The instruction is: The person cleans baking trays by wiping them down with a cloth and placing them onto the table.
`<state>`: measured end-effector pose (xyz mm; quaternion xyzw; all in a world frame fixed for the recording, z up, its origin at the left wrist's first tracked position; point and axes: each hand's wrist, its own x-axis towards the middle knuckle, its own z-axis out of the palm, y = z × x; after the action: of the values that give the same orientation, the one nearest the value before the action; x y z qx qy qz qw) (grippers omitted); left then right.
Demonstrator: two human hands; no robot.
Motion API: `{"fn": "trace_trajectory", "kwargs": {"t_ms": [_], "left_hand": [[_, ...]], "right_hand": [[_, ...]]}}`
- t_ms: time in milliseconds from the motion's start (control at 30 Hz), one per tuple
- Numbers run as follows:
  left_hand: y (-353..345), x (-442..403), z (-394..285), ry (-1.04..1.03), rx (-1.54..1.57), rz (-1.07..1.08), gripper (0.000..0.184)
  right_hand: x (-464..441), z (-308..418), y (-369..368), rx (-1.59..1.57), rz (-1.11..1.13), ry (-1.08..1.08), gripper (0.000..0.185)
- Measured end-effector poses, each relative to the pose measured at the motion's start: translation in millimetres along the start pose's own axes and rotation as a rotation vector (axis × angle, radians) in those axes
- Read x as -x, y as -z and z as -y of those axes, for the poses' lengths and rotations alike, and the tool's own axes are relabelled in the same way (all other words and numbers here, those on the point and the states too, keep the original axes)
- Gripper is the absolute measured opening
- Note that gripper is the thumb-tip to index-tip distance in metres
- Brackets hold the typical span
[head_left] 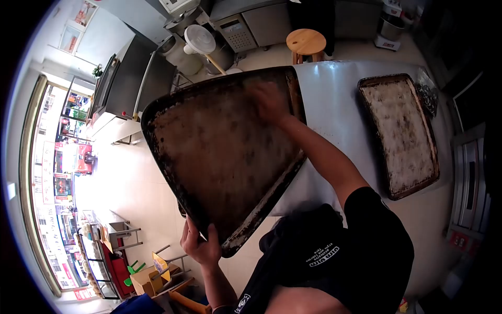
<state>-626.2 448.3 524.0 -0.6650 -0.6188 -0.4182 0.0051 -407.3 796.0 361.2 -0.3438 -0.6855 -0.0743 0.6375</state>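
A large dark baking tray (pixel 219 157) with a worn, scorched rim is tilted up in front of me, its inner face toward me. My left hand (pixel 201 243) grips its near lower corner, thumb over the rim. My right hand (pixel 266 102) is at the tray's inner face near the far right corner. Its fingers are smeared by motion, so I cannot tell whether anything is in them. A second dark edge shows just under the tray's left side; what it belongs to is hidden.
Another baking tray (pixel 400 133), pale and stained inside, lies on the white-covered table (pixel 329 104) to the right, beside a clear plastic bag (pixel 426 94). Beyond the table stand a wooden stool (pixel 306 43) and a white fan (pixel 200 39). Cardboard boxes (pixel 146 281) are at lower left.
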Motion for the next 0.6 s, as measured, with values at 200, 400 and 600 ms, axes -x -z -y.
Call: {"fn": "trace_trajectory", "kwargs": {"t_ms": [200, 400, 600], "left_hand": [[4.0, -2.5, -1.2, 0.035, -0.028, 0.068, 0.050], [-2.5, 4.5, -2.8, 0.051, -0.077, -0.006, 0.048], [-3.0, 23.3, 1.9, 0.189, -0.028, -0.023, 0.050]], "right_hand": [[70.8, -137.2, 16.3, 0.172, 0.150, -0.489, 0.044], [75.8, -139.7, 19.4, 0.180, 0.243, -0.709, 0.042], [163.1, -49.6, 51.6, 0.259, 0.551, -1.078, 0.032]]}}
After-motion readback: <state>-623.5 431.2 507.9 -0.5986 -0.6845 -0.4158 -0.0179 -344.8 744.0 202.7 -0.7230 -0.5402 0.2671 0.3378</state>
